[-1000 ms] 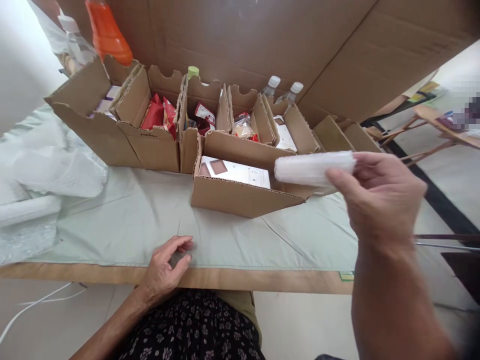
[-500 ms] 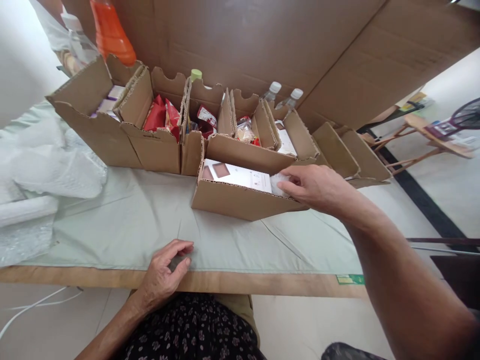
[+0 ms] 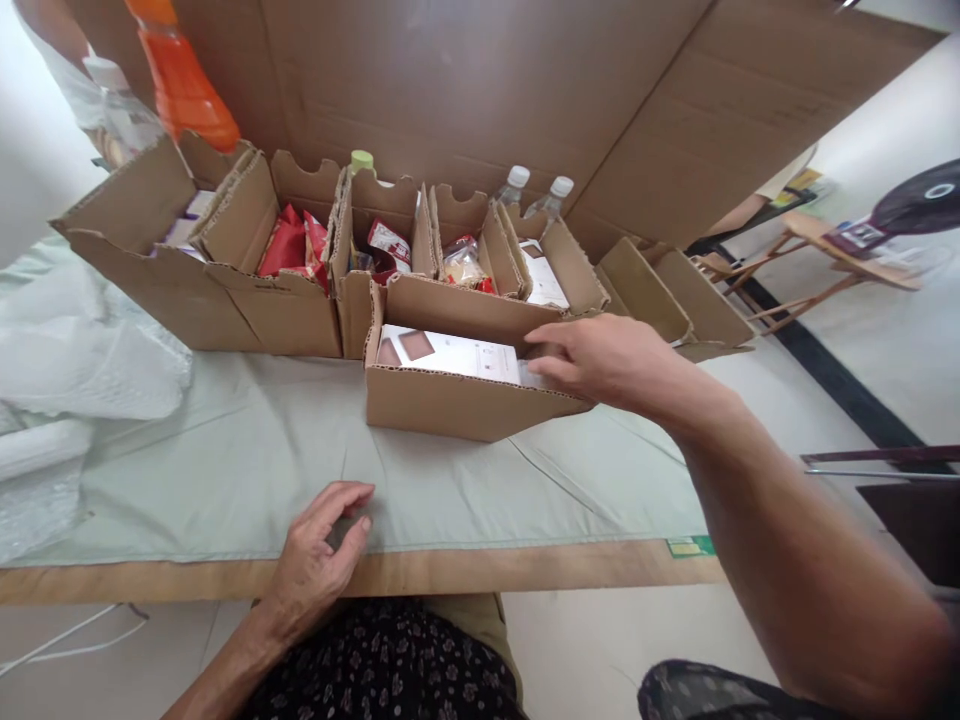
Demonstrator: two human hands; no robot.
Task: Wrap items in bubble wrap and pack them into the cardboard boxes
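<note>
A narrow cardboard box (image 3: 442, 410) stands in front of the row of cardboard bins. Inside it lies a white printed carton (image 3: 457, 355) with brown squares at its left end. My right hand (image 3: 592, 355) reaches into the box's right end, fingers stretched and thumb apart. Under its thumb shows a bit of translucent wrap (image 3: 525, 374), mostly hidden by the hand. My left hand (image 3: 322, 540) rests at the table's front edge, thumb apart from its loosely bent fingers, holding nothing.
Behind, the bins hold red snack packets (image 3: 292, 245), other packets and a white carton (image 3: 544, 275). Bottles stand behind them, one orange (image 3: 184, 90). Bubble wrap (image 3: 97, 350) is heaped at the left. A tall cardboard panel (image 3: 450, 90) rises behind; a fan (image 3: 919, 195) stands at right.
The translucent wrap has gone lower into the box, and my right hand's fingers have straightened over it. The view has shifted slightly; my left hand stays at the table edge.
</note>
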